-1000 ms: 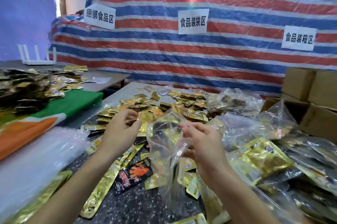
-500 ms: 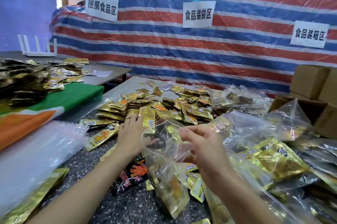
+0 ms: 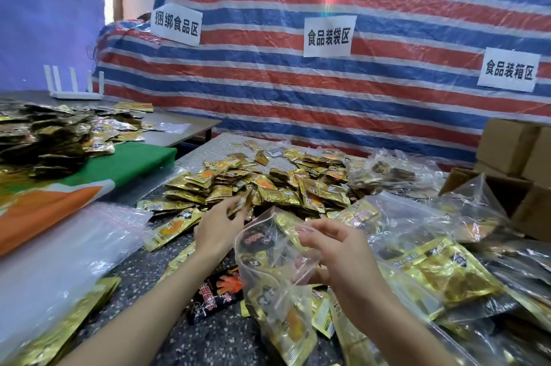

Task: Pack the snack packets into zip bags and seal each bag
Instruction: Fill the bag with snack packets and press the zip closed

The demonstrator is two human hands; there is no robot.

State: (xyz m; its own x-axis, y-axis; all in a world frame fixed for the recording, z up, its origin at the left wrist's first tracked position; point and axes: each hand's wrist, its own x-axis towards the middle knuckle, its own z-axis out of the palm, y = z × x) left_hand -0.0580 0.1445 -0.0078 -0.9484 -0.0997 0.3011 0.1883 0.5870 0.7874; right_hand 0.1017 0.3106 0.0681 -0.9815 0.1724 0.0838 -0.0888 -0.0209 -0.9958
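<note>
The zip bag (image 3: 277,291) hangs low in the middle of the view, at about six o'clock, mouth up and gaping, with a few gold packets sagging in its bottom just above the speckled table (image 3: 143,282). The right hand (image 3: 334,255) has its grip on the bag's rim at the three o'clock side, thumb and fingers pinching the clear film by the zip strip. The left hand (image 3: 219,228), at ten o'clock of the bag, reaches into the near edge of the loose snack packets (image 3: 268,183). Its grip looks closed on one gold packet (image 3: 242,207), though that spot is blurred

The film looks thin, limp and slippery, and I judge the mouth would collapse if the rim were let go. The stiffer zip strip is the place to hold it, and both ends of it when sealing. The packets look light, flat and smooth, likely to slide over one another, so a pinch on a sealed edge suits them. The bag seems only part filled and is not yet sealed

A black packet with an orange hand print (image 3: 220,294) lies at eight o'clock of the bag. A stack of empty zip bags (image 3: 59,261) is at nine, filled bags (image 3: 447,261) are at three, cardboard boxes (image 3: 507,148) at two and a striped tarp (image 3: 328,103) at twelve
</note>
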